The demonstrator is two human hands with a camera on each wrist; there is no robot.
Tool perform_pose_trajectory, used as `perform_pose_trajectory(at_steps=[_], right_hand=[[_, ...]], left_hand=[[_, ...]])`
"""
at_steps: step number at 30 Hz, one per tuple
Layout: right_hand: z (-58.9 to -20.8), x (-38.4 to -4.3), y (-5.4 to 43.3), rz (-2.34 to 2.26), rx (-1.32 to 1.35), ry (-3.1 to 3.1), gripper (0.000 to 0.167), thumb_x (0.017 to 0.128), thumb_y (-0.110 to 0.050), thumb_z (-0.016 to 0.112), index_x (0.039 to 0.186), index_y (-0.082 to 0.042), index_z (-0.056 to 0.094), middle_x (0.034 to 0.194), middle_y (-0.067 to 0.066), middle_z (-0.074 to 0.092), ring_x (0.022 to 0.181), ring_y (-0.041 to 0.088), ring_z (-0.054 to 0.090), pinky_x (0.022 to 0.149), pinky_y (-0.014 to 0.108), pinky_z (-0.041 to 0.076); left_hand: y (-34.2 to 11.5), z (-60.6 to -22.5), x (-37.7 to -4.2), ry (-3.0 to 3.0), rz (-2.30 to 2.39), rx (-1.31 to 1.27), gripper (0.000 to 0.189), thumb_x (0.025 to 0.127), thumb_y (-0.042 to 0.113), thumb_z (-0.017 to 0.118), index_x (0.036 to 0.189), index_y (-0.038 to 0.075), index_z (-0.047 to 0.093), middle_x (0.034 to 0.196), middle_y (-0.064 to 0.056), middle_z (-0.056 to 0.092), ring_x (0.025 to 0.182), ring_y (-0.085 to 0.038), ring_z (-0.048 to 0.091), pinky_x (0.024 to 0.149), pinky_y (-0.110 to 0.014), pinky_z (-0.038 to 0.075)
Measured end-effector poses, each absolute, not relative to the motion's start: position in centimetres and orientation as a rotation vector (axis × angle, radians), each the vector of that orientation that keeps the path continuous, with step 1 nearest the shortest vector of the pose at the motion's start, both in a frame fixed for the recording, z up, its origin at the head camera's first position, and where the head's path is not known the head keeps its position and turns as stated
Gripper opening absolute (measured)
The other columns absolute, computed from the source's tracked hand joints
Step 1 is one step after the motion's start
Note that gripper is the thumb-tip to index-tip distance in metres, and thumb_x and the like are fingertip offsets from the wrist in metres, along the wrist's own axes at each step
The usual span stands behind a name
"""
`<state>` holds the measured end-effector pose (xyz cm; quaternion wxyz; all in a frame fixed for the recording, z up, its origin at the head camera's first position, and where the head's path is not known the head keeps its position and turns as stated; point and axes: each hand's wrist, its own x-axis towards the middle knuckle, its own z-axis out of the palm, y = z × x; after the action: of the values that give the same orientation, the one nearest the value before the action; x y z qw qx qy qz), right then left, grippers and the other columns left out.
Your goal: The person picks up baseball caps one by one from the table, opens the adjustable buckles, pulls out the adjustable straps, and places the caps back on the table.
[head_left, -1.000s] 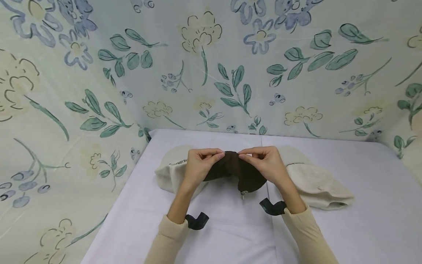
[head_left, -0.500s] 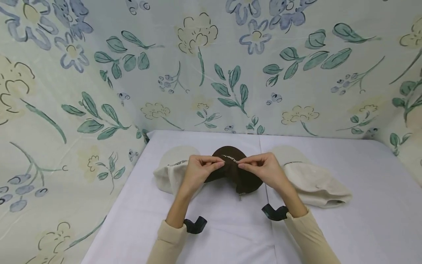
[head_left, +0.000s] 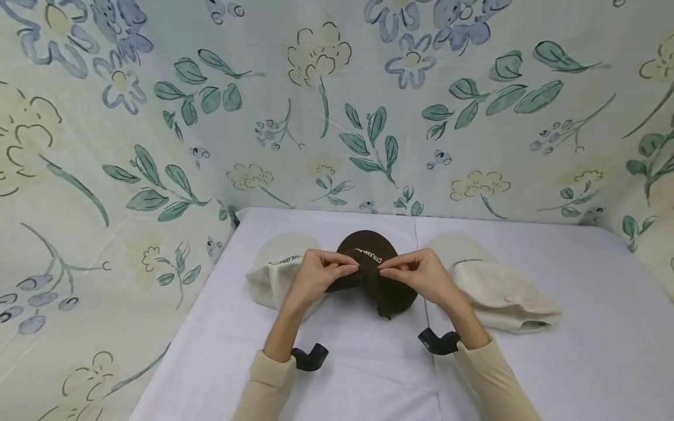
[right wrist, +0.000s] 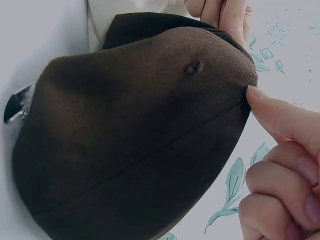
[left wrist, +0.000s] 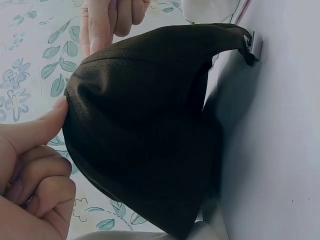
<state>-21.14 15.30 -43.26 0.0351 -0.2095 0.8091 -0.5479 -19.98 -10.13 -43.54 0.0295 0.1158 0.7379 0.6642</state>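
Observation:
A dark brown baseball cap (head_left: 367, 238) with pale lettering stands at the middle of the table, between my hands. My left hand (head_left: 322, 273) pinches the crown fabric between thumb and forefinger. Opposite it, my right hand (head_left: 421, 273) pinches the fabric with thumb and forefinger, a short gap from the left fingertips. The left wrist view shows the cap (left wrist: 140, 120) side-on, its metal buckle (left wrist: 256, 46) close by the table surface. An eyelet (right wrist: 193, 67) and a seam mark the crown in the right wrist view. Fingers partly cover the lettering.
A cream cap (head_left: 284, 245) with dark lettering lies left of the brown one, partly behind my left hand. Another cream cap (head_left: 505, 292) lies to the right, beside my right forearm. A white cloth covers the table (head_left: 379, 374); a floral curtain (head_left: 326, 146) hangs behind.
The brown cap has tipped so that its dark rounded far part and lettering show above my fingers. Both hands have come slightly lower in the view, still pinching it.

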Motion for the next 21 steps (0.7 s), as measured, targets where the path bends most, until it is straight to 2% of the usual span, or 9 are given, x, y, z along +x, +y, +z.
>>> perform_pose_trajectory(at_steps=[3,12,21], right_hand=[[-43.36,-21.16,15.25,-1.677,-0.631,2.488,0.009,0.089,-0.012,0.082,0.097,-0.008,0.084,0.058,-0.007,0.041,0.055,0.003,0.033,0.05,0.021,0.027],[-43.72,-21.25,15.35,-1.682,-0.62,2.474,0.01,0.088,-0.014,0.083,0.097,-0.008,0.084,0.057,-0.006,0.04,0.055,0.004,0.033,0.051,0.021,0.027],[-43.96,-21.47,15.5,-1.677,-0.608,2.442,0.011,0.088,-0.016,0.084,0.096,-0.009,0.084,0.059,-0.006,0.039,0.056,0.004,0.034,0.053,0.021,0.029]], left_hand=[[-10.18,-43.55,-19.99,2.298,2.025,0.365,0.008,0.087,0.009,0.084,0.092,0.003,0.083,0.089,-0.008,0.08,0.084,-0.008,0.062,0.078,-0.019,0.052],[-10.22,-43.61,-20.06,2.294,2.007,0.359,0.011,0.087,0.01,0.084,0.093,0.001,0.082,0.091,-0.012,0.08,0.089,-0.01,0.064,0.081,-0.019,0.053],[-10.23,-43.77,-20.16,2.314,1.987,0.356,0.006,0.087,0.011,0.084,0.09,0.005,0.083,0.087,-0.005,0.079,0.083,-0.008,0.06,0.077,-0.018,0.051]])
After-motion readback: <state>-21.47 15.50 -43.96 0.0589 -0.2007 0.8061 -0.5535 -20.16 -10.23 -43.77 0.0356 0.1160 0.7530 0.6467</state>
